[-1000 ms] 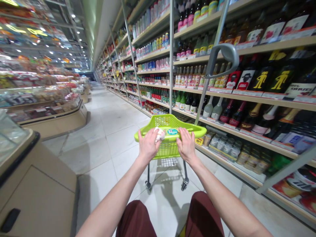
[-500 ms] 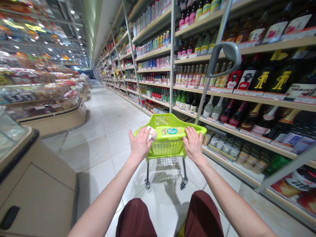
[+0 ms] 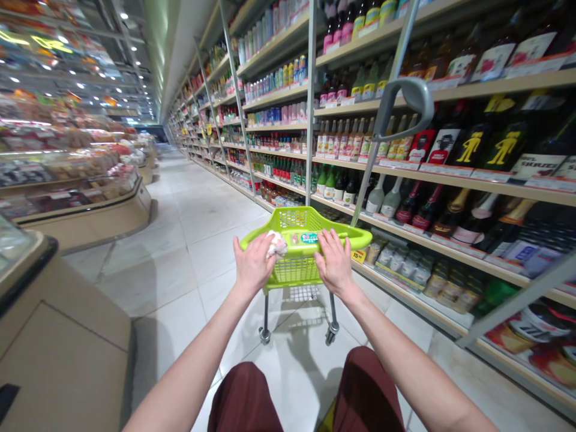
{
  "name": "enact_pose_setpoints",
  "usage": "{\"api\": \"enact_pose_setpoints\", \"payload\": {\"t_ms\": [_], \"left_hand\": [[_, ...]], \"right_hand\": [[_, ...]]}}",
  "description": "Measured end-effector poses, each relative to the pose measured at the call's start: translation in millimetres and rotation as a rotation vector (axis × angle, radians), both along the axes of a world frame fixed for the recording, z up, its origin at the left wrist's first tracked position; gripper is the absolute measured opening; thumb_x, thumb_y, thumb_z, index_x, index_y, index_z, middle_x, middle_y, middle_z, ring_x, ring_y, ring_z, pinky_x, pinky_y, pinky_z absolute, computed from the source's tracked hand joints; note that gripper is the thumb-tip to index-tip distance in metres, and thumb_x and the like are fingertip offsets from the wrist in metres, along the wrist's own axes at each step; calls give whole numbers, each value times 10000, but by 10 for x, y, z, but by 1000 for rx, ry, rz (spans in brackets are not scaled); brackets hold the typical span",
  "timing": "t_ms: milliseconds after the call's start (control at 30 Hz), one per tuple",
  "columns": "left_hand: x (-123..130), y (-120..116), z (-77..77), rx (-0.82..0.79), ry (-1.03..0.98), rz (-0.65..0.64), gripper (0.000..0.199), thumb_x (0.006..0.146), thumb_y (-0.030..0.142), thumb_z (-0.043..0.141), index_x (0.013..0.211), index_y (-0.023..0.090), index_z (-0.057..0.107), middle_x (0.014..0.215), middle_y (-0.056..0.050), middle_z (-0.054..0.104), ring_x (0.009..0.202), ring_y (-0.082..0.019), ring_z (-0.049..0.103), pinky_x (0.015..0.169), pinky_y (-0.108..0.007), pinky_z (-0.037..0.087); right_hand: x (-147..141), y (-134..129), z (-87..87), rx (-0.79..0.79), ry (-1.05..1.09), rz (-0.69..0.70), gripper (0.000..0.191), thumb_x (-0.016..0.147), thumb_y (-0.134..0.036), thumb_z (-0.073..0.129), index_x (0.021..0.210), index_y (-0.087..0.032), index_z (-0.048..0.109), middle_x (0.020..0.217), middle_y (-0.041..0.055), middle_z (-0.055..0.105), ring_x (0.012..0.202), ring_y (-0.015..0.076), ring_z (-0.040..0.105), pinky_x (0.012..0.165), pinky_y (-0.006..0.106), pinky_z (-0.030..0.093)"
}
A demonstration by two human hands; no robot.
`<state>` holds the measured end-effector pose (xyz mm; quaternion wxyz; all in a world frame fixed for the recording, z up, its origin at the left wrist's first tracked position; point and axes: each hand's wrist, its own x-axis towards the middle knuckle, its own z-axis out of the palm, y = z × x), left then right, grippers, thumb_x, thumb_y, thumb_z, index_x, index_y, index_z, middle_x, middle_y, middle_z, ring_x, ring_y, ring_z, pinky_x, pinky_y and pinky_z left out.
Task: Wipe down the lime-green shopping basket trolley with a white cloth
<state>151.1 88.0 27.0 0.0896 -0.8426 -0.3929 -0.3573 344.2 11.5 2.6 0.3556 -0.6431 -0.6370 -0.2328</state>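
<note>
A lime-green wheeled shopping basket (image 3: 297,264) stands ahead of me on a metal frame with small castors, and a sticker sits on its front. My left hand (image 3: 254,264) grips the near rim, pressing a crumpled white tissue-like wad (image 3: 276,244) against it. My right hand (image 3: 333,263) rests on the same rim with its fingers curled over it. A tall metal pull handle with a grey loop grip (image 3: 407,102) rises from the basket's right side, and neither hand touches it. The basket's inside is mostly hidden.
Tall shelves of bottled wine, sauces and cans (image 3: 427,156) line the right of the tiled aisle (image 3: 180,240). Glass deli counters (image 3: 67,186) run along the left, with a beige counter corner (image 3: 58,360) close by. My maroon trousers (image 3: 306,396) show below.
My right hand has shifted left along the rim since half a second ago. The basket and shelves sit slightly further left and higher in view, and the white wad stays at my left hand.
</note>
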Motion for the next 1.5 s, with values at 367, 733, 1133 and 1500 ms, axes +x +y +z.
{"api": "enact_pose_setpoints", "payload": {"t_ms": [367, 733, 1133, 1500], "left_hand": [[699, -242, 171, -14, -10, -113, 401, 762, 395, 478, 1127, 230, 493, 1218, -72, 530, 1107, -238, 481, 1035, -567, 48], [-77, 180, 128, -271, -54, 8, 305, 800, 433, 418, 978, 261, 596, 963, -39, 671, 894, -225, 601, 1008, -597, 118], [-14, -215, 74, -124, 21, -200, 290, 816, 396, 420, 1035, 250, 543, 1064, -31, 631, 966, -187, 571, 1032, -560, 32], [-142, -137, -106, -189, -116, -156, 302, 829, 372, 389, 1067, 249, 528, 1102, -40, 613, 1020, -187, 552, 1044, -515, 120]], "right_hand": [[79, -26, 7, -4, -5, -15, 405, 873, -305, 325, 1240, -164, 423, 1305, 96, 432, 1247, 229, 310, 1023, 498, 137], [211, 19, -50, -13, 55, -33, 377, 870, -308, 317, 1198, -186, 457, 1258, 86, 482, 1226, 235, 335, 1008, 517, 136], [527, 78, -64, -43, 111, -63, 418, 864, -349, 290, 1220, -183, 435, 1272, 98, 457, 1258, 258, 267, 990, 556, 133], [31, -67, 74, -43, 135, 37, 397, 869, -300, 299, 1215, -183, 454, 1338, 98, 384, 1268, 230, 265, 997, 511, 182]]}}
